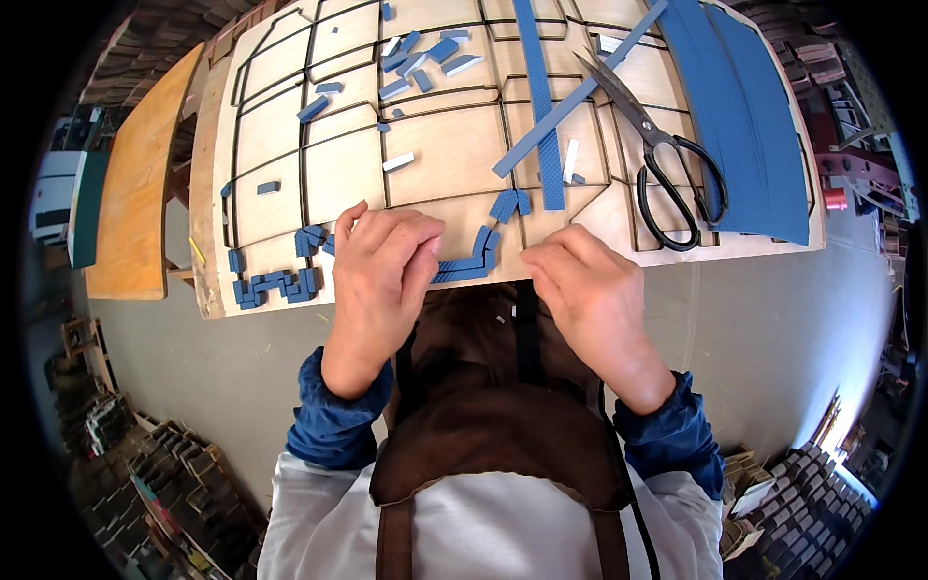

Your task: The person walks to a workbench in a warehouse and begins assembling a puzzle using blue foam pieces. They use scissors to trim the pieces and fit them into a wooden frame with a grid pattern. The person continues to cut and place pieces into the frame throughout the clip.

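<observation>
Both hands are over the near edge of a pale wooden board [435,145] with thin dark strips set into it in a line pattern. My left hand [382,266] is closed, its thumb pressed to the fingers beside a row of blue textured foam pieces [462,271]. Anything in that pinch is hidden. To the right, my right hand [585,290] is pinched too, fingertips at the board's edge; I cannot make out what they hold. More foam blocks [275,283] line the strips at the near left corner. A short foam pair [509,204] stands between the hands, slightly farther in.
Black-handled scissors [652,135] lie open on the board's right, beside two crossed blue foam strips [541,106]. Wide blue foam sheets [739,116] cover the right end. Loose foam bits [425,63] are scattered at the back. An orange-brown wooden panel [140,184] stands left.
</observation>
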Available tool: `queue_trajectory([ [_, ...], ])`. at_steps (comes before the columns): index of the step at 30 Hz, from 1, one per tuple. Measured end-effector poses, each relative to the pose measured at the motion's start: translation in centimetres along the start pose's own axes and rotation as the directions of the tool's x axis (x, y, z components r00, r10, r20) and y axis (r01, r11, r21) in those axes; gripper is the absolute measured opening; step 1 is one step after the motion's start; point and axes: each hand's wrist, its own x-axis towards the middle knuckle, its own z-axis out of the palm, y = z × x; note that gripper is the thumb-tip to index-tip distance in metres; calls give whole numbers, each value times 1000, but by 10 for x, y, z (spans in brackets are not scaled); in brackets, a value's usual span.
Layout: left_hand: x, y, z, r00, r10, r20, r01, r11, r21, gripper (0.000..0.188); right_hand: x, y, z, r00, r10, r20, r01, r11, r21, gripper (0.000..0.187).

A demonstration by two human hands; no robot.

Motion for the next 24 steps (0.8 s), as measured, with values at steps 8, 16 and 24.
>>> queue_trajectory([
  [8, -8, 52, 24, 994, -110, 22, 107, 988, 115, 53, -8, 4, 7, 996, 31, -79, -28, 999, 38, 16],
  [16, -25, 36, 17, 998, -59, -16, 61, 994, 86, 51, 1, -7, 12, 987, -139, -84, 140, 990, 3, 18],
  [24, -35, 17, 27, 997, 3, -74, -6, 999, -40, 45, 2, -2, 17, 974, -227, -6, 226, 970, -85, 24],
])
